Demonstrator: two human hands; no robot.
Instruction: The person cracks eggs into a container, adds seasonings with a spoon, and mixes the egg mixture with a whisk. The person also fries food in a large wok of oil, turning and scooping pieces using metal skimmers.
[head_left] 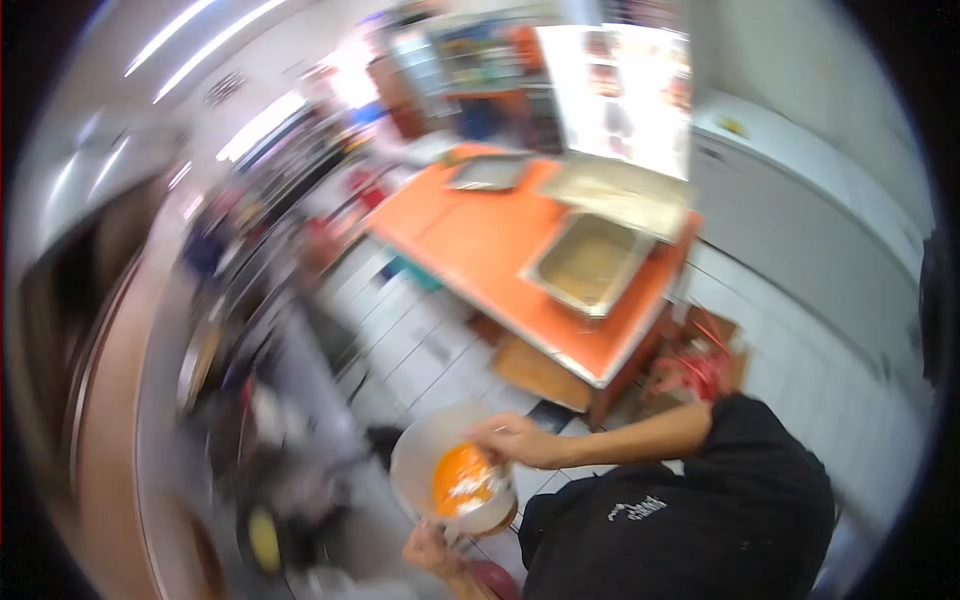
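Observation:
A whitish, see-through bowl (415,465) hangs in front of my dark shirt, above the floor. Bright orange liquid (458,468) with white, shiny patches lies in it. At the bowl's lower edge, my left hand (430,550) is closed on its rim. My right hand (515,440) reaches over the opposite rim, its fingers drawn together above the orange liquid. Whatever those fingers hold, if anything, is hidden and blurred.
An orange-topped table (460,230) carries a deep metal pan (590,265), a pale tray (620,195) and a grey tray (490,172). Beneath its near corner sits a box with red material (695,365). A blurred cooking counter (290,450) runs along the left.

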